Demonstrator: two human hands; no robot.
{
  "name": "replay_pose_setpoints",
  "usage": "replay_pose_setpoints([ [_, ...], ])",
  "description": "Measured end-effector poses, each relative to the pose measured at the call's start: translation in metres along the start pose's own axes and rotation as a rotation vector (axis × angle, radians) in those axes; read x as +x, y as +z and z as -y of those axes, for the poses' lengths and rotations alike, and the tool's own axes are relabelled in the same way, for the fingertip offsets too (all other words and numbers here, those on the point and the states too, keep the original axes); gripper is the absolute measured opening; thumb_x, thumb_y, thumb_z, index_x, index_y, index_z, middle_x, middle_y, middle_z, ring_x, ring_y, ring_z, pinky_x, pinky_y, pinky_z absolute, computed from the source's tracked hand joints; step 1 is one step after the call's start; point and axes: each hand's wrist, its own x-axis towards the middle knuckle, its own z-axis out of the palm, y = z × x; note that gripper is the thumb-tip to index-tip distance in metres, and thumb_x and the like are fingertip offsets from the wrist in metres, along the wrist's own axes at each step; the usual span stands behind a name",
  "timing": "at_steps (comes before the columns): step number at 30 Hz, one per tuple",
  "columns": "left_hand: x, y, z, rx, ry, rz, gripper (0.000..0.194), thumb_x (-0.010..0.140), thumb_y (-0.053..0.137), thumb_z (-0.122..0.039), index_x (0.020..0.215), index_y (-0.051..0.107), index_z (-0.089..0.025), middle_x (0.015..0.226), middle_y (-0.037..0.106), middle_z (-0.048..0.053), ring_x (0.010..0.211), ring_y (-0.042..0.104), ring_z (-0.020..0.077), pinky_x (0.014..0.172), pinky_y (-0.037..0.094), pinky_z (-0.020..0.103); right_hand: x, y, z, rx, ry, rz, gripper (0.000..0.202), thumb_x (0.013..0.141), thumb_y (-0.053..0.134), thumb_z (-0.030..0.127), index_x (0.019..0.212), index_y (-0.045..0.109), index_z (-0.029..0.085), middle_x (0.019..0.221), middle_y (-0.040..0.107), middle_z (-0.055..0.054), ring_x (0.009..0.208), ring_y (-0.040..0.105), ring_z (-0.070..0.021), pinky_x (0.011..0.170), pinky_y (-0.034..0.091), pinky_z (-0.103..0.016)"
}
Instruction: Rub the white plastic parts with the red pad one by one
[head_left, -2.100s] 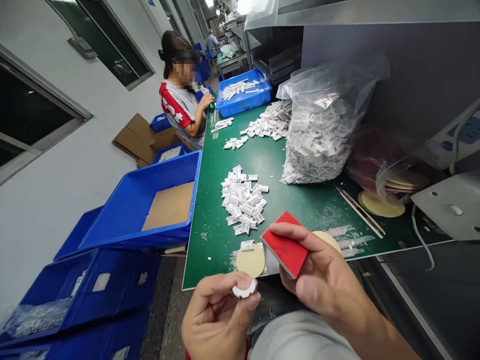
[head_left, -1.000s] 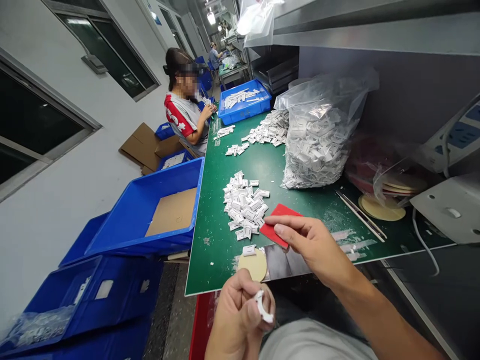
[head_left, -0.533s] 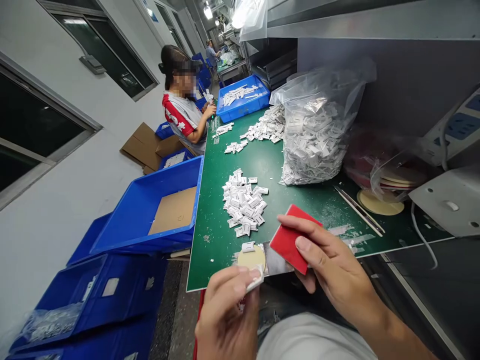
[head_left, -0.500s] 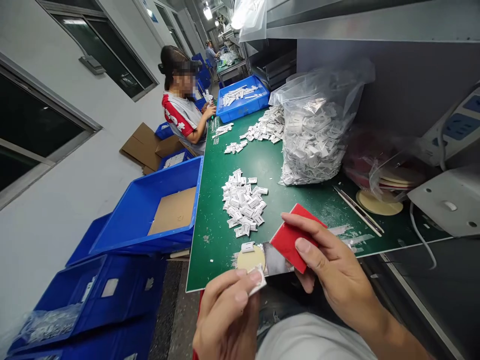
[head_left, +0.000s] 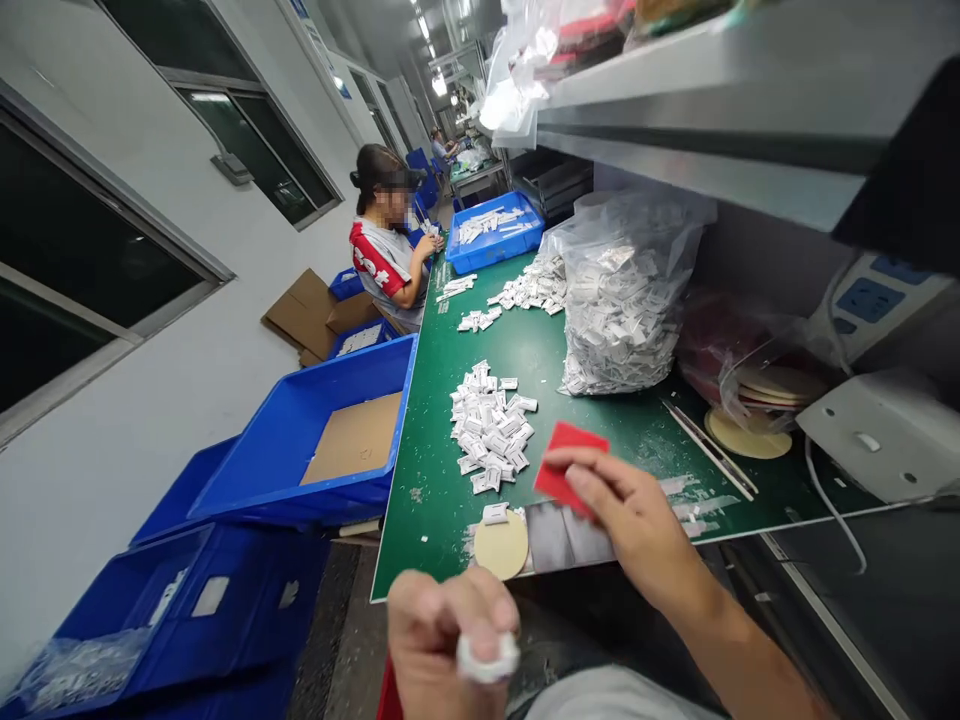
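Pinched in the fingers of my left hand (head_left: pixel 442 640) is a small white plastic part (head_left: pixel 487 658), blurred and close to the camera, below the table edge. My right hand (head_left: pixel 637 510) grips a flat red block (head_left: pixel 571 450), also a little blurred, above the green tabletop (head_left: pixel 420 430). Between the hands, at the near edge, lies a round cream disc (head_left: pixel 501 548) with one white part (head_left: pixel 495 513) at its far rim. A grey strip (head_left: pixel 566 537) runs along the edge beside the disc. Farther in is a pile of similar white parts (head_left: pixel 491 425).
A clear bag (head_left: pixel 619 320) full of white parts stands at the back right. Tweezers (head_left: pixel 709 448) lie near more cream discs (head_left: pixel 748 432). A blue tray (head_left: pixel 495 245) sits at the far end, near a seated co-worker (head_left: pixel 390 240). Blue bins (head_left: pixel 300 500) stand left; a shelf (head_left: pixel 712 130) overhangs.
The left hand has moved down and toward me with the white part. The right hand has shifted slightly left, still gripping the red block. The camera view has tilted up a little.
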Motion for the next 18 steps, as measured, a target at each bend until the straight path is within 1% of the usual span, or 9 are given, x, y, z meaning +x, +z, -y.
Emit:
replay_pose_setpoints([
  [3,0.008,-0.003,0.006,-0.399,-0.576,-0.087,0.03,0.073,0.093,-0.033,0.099,0.077,-0.032,0.075,0.072,-0.006,0.066,0.067,0.0079,0.063,0.054,0.017,0.01,-0.003,0.023,-0.055,-0.065,-0.093,0.047,0.09,0.072,0.058,0.118,0.082,0.022,0.084,0.079,-0.007,0.077,0.072,-0.0234,0.067,0.061,-0.03],
  [5,0.005,-0.001,0.013,-0.448,-0.802,-0.069,0.022,0.076,0.091,-0.035,0.09,0.078,-0.023,0.08,0.072,-0.001,0.071,0.067,0.01,0.066,0.053,0.02,0.013,-0.003,0.035,-0.102,-0.118,-0.168,0.051,0.086,0.074,0.063,0.116,0.082,0.022,0.084,0.079,-0.008,0.079,0.073,-0.0255,0.068,0.062,-0.031],
  [8,0.005,0.013,0.022,-0.393,-0.996,-0.024,0.029,0.069,0.095,-0.038,0.078,0.076,-0.018,0.069,0.067,-0.001,0.059,0.059,0.0085,0.055,0.046,0.019,0.006,-0.005,0.04,-0.165,-0.183,-0.288,0.054,0.084,0.073,0.067,0.113,0.083,0.023,0.084,0.08,-0.009,0.082,0.074,-0.0282,0.069,0.063,-0.033],
  [10,0.022,0.027,0.022,-0.22,-0.928,0.014,0.035,0.065,0.097,-0.041,0.077,0.073,-0.018,0.063,0.064,-0.003,0.055,0.057,0.0079,0.054,0.046,0.02,-0.006,-0.009,0.032,-0.196,-0.209,-0.346,0.053,0.083,0.074,0.067,0.11,0.084,0.023,0.086,0.081,-0.01,0.084,0.075,-0.0298,0.071,0.064,-0.034],
  [11,0.04,0.037,0.021,-0.109,-0.827,0.04,0.037,0.066,0.096,-0.044,0.076,0.071,-0.018,0.064,0.064,-0.002,0.057,0.059,0.0086,0.056,0.048,0.021,-0.013,-0.013,0.025,-0.209,-0.218,-0.378,0.051,0.083,0.074,0.067,0.108,0.085,0.023,0.088,0.082,-0.01,0.085,0.076,-0.0304,0.072,0.065,-0.035],
  [12,0.063,0.047,0.02,0.029,-0.655,0.083,0.039,0.07,0.092,-0.048,0.077,0.07,-0.016,0.067,0.065,-0.001,0.06,0.062,0.0102,0.059,0.051,0.022,-0.022,-0.017,0.018,-0.225,-0.222,-0.419,0.049,0.084,0.074,0.065,0.106,0.085,0.023,0.09,0.083,-0.011,0.086,0.076,-0.0307,0.074,0.065,-0.035],
  [14,0.124,0.074,0.018,0.091,-0.412,0.101,0.034,0.079,0.085,-0.046,0.081,0.067,-0.018,0.075,0.065,-0.002,0.065,0.062,0.0094,0.064,0.053,0.021,-0.038,-0.026,0.002,-0.254,-0.215,-0.522,0.041,0.086,0.075,0.061,0.101,0.086,0.025,0.095,0.084,-0.01,0.088,0.077,-0.03,0.078,0.064,-0.034],
  [16,0.192,0.108,0.021,0.163,-0.257,0.141,0.021,0.092,0.074,-0.037,0.096,0.067,-0.018,0.089,0.068,-0.001,0.073,0.064,0.0105,0.069,0.055,0.024,-0.052,-0.034,-0.012,-0.268,-0.201,-0.607,0.034,0.087,0.075,0.057,0.097,0.087,0.027,0.097,0.085,-0.009,0.089,0.078,-0.0287,0.081,0.063,-0.032],
  [18,0.25,0.147,0.028,0.277,-0.151,0.218,0.024,0.098,0.066,-0.035,0.112,0.066,-0.016,0.103,0.07,0.005,0.082,0.068,0.0163,0.071,0.059,0.033,-0.06,-0.039,-0.022,-0.268,-0.188,-0.627,0.032,0.086,0.075,0.057,0.093,0.088,0.028,0.095,0.086,-0.009,0.087,0.079,-0.0282,0.08,0.063,-0.031],
])
